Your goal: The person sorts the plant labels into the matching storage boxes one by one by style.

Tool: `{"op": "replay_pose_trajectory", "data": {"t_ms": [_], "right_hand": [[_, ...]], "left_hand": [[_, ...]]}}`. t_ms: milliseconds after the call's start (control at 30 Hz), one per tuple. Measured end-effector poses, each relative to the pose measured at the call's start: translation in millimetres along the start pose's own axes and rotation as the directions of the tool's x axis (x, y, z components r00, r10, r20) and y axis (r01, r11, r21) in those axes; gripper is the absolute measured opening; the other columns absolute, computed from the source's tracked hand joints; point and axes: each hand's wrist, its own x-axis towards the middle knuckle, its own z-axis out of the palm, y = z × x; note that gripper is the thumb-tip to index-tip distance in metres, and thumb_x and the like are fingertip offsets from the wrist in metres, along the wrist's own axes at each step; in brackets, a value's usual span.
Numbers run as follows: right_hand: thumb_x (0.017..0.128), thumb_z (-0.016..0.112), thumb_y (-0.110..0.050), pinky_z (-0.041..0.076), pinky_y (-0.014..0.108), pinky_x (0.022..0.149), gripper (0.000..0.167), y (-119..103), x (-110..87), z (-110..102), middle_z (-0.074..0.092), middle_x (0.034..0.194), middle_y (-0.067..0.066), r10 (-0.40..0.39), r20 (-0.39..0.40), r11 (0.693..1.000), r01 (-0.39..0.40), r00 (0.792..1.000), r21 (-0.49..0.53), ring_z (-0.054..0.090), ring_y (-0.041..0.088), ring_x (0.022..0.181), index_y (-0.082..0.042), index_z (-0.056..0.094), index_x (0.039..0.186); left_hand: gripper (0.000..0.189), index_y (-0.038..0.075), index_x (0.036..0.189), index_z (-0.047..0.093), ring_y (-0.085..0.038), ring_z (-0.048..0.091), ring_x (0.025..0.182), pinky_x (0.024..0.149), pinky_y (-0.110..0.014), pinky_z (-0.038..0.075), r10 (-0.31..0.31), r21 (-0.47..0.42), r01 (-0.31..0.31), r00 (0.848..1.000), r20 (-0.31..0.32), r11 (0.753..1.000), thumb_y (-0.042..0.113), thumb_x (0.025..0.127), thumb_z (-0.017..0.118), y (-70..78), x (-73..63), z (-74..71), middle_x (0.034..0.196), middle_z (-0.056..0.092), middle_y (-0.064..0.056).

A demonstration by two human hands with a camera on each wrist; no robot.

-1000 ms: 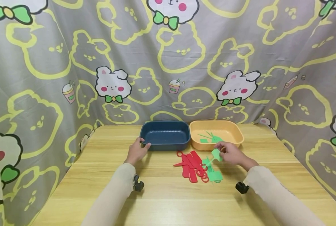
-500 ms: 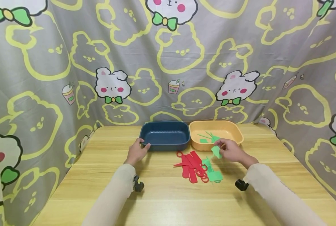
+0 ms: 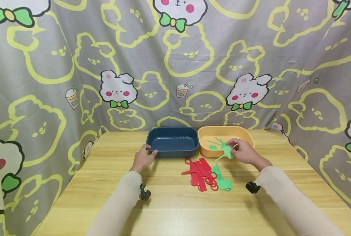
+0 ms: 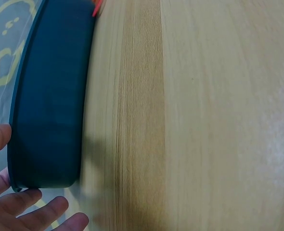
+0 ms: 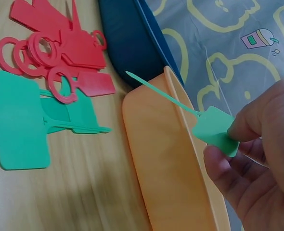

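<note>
My right hand [image 3: 244, 152] pinches a green plastic tag [image 5: 214, 127] with a thin tail between thumb and fingers. The tag is over the near rim of the orange bin [image 3: 203, 153], its tail pointing left and toward me in the head view. More green tags [image 3: 213, 147] lie inside that bin. My left hand [image 3: 143, 158] grips the near left corner of the dark blue bin [image 3: 172, 153], thumb at the rim and fingers around the end wall [image 4: 29, 197]. On the table before the bins lie overlapping red tags with ring ends [image 3: 197, 172] and several green tags [image 3: 225, 184].
The two bins stand side by side at the back of the wooden table [image 3: 175, 213]. A patterned curtain [image 3: 152, 59] hangs right behind them and along both sides. Each wrist carries a small black camera [image 3: 145, 192].
My right hand has lifted the green tag from above the green pile, moving it away from me to the orange bin's rim. My left hand stays at the blue bin's corner.
</note>
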Motion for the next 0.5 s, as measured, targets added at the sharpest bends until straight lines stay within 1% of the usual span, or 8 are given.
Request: {"op": "replay_pose_trajectory", "data": {"t_ms": [200, 500], "right_hand": [[0.084, 0.046, 0.014, 0.052, 0.032, 0.055, 0.032, -1.4, 2.7, -4.0, 0.055, 0.094, 0.017, 0.001, 0.002, 1.0, -0.001, 1.0, -0.013, 0.057, 0.023, 0.072, 0.013, 0.055, 0.114], [0.083, 0.046, 0.013, 0.053, 0.03, 0.054, 0.031, -0.1, 7.4, -6.6, 0.056, 0.092, 0.016, -0.004, -0.024, 1.0, 0.004, 1.0, -0.025, 0.059, 0.023, 0.072, 0.011, 0.056, 0.113]], "left_hand": [[0.049, 0.003, 0.128, 0.048, -0.044, 0.046, 0.124, 0.101, -0.052, 0.037, -0.001, 0.003, 0.001, 1.0, 0.0, 1.0, 0.037, 0.095, 0.059, -0.1, 0.5, -0.3, 0.135, 0.05, -0.026], [0.048, 0.003, 0.128, 0.048, -0.045, 0.047, 0.121, 0.099, -0.053, 0.038, 0.005, 0.017, -0.005, 1.0, 0.001, 1.0, 0.037, 0.096, 0.059, 0.3, -0.9, -1.1, 0.13, 0.054, -0.026]]}}
